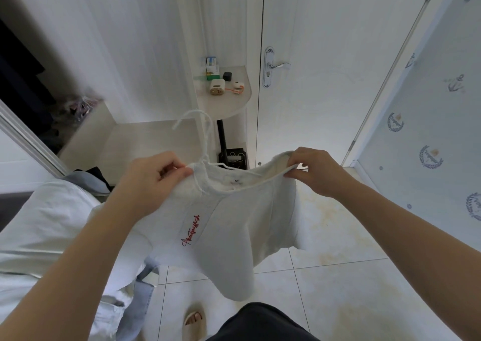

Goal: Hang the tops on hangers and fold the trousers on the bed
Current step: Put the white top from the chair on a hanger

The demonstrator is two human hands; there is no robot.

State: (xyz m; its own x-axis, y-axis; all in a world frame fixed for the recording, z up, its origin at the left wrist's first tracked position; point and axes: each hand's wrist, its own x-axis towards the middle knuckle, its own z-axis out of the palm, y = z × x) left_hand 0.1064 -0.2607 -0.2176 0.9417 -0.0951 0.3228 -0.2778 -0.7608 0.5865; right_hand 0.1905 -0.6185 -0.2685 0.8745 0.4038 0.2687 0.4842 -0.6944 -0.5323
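A white top (234,226) with red script lettering hangs in the air in front of me. A white wire hanger (201,130) sticks up out of its neck opening, hook upward. My left hand (153,176) pinches the left side of the collar. My right hand (315,171) pinches the right edge of the neck opening and stretches it sideways. The hanger's lower arms are hidden inside the fabric. At the left lies the bed (33,226) with pale garments (140,296) hanging over its edge.
A white door (325,80) with a metal handle (276,66) stands ahead. A small rounded shelf (229,104) holds boxes and a charger. An open dark wardrobe (20,85) is at far left. Tiled floor lies below, with my sandalled foot (194,322) on it.
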